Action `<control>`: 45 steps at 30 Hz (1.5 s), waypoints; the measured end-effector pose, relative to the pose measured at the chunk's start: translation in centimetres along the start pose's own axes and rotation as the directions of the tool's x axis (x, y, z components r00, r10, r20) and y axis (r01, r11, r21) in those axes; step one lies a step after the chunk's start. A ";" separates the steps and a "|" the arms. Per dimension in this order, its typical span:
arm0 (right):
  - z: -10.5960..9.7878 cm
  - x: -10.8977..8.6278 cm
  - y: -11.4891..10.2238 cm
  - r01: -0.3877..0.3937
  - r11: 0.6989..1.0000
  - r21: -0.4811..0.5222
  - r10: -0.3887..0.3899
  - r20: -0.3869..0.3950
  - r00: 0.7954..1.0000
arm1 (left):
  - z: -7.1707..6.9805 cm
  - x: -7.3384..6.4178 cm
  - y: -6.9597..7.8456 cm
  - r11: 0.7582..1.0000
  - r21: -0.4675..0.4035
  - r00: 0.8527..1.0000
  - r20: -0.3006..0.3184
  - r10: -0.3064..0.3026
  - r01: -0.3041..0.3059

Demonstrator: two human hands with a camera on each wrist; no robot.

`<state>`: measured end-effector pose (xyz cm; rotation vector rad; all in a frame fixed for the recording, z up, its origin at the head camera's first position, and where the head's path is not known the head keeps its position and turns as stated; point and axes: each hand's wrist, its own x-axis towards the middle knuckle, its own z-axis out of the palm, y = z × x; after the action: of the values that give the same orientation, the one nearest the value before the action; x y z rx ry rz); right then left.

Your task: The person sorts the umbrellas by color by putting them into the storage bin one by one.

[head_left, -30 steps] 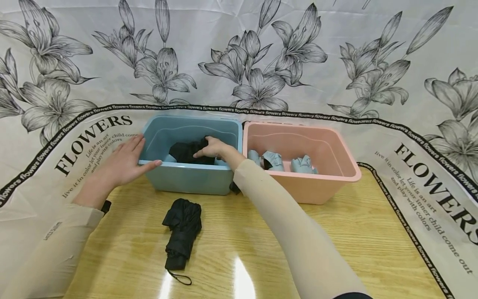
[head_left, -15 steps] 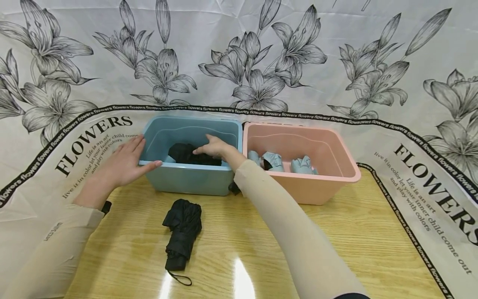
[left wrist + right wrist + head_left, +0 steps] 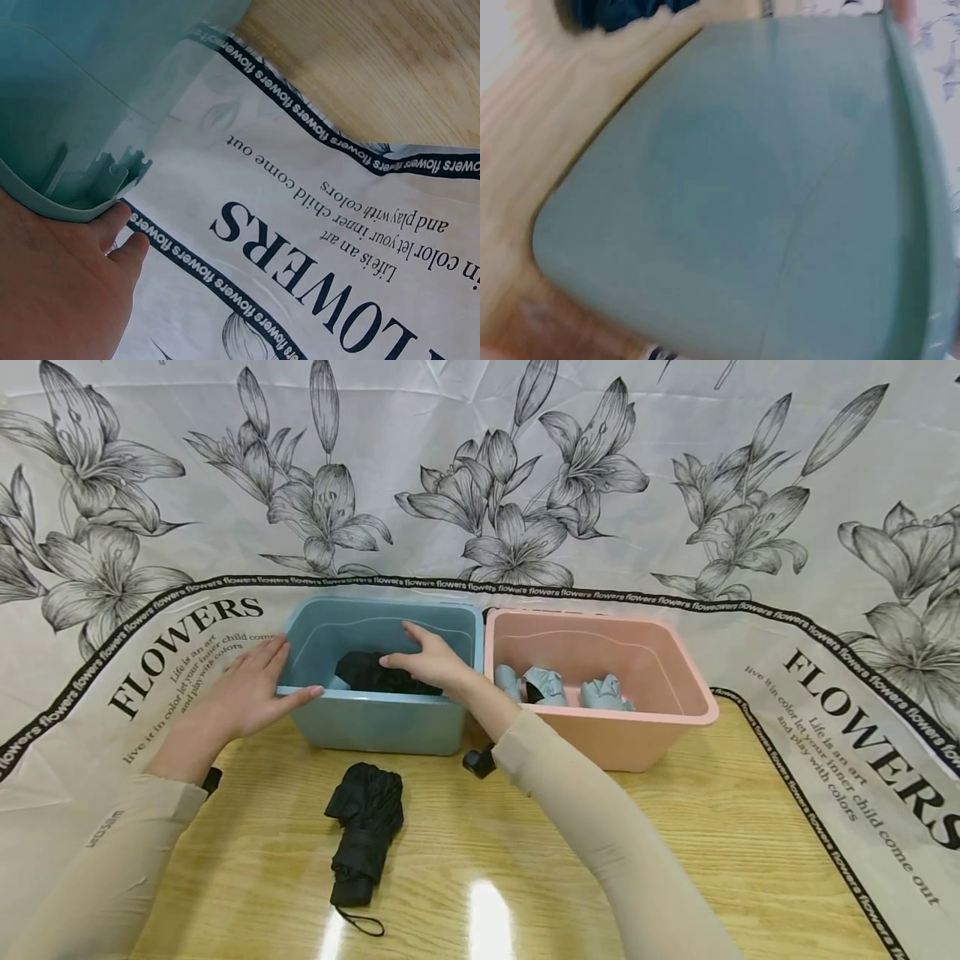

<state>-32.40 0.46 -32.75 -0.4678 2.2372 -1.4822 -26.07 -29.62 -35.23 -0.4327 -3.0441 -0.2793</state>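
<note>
My left hand rests on the left rim of the blue bin, its thumb along the front edge. In the left wrist view, its fingertips lie at the bin's rim. Inside the bin lies a black folded bundle, partly hidden by the front wall and my right hand. Above that bundle my right hand hovers with thumb and forefinger spread apart, gripping nothing. On the table in front lies a black folding umbrella, closed, its handle and wrist loop toward me. The right wrist view shows mostly the bin's outer wall.
A pink bin stands against the blue one on its right, with several light blue folded bundles inside. Both stand on a wooden table. Behind them hangs a white flower-printed cloth.
My right hand has let go of the black bundle, which now lies lower in the blue bin. The hand has lifted and drawn back slightly. My left hand stays on the rim.
</note>
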 end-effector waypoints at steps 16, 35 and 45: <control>2.7 -8.8 2.2 0.363 0.875 0.320 -0.330 -0.154 0.931 | 0.1 0.0 0.1 1.000 0.014 1.000 0.002 0.007 -0.007; 9.1 -12.1 10.1 0.197 0.980 -0.022 -0.196 0.020 0.980 | 0.1 -0.2 0.2 1.000 0.002 1.000 -0.002 0.004 -0.004; 11.1 -10.9 11.3 0.122 0.963 -0.239 -0.083 0.165 0.983 | 0.0 -0.1 -0.1 1.000 -0.002 1.000 0.001 0.006 -0.006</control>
<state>-17.95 1.37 -45.41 -0.7603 2.3134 -1.1717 -25.95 -29.71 -35.27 -0.4419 -3.0431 -0.2823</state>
